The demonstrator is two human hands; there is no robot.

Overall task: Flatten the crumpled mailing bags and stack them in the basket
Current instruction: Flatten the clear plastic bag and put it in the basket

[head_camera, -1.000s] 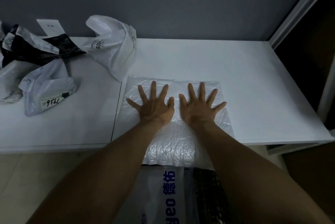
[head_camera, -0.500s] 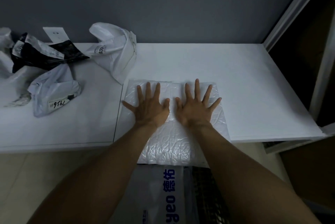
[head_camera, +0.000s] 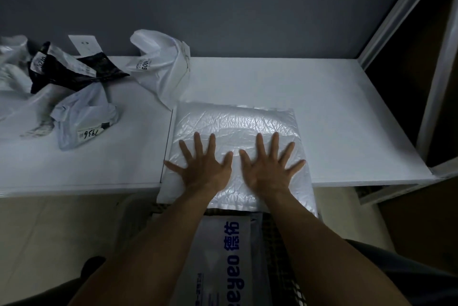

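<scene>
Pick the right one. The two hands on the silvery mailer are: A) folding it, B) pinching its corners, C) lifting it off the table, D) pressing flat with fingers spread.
D: the left hand and right hand lie palm-down, fingers spread, on the silvery mailer.

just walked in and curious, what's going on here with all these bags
A person presses the left hand and right hand, fingers spread, flat on a silvery bubble mailer at the near edge of the white table, smoothing it. Its near end overhangs the basket, where a flattened bag with blue lettering already lies. To the left, a white bag, a black bag and a grey bag sit crumpled.
</scene>
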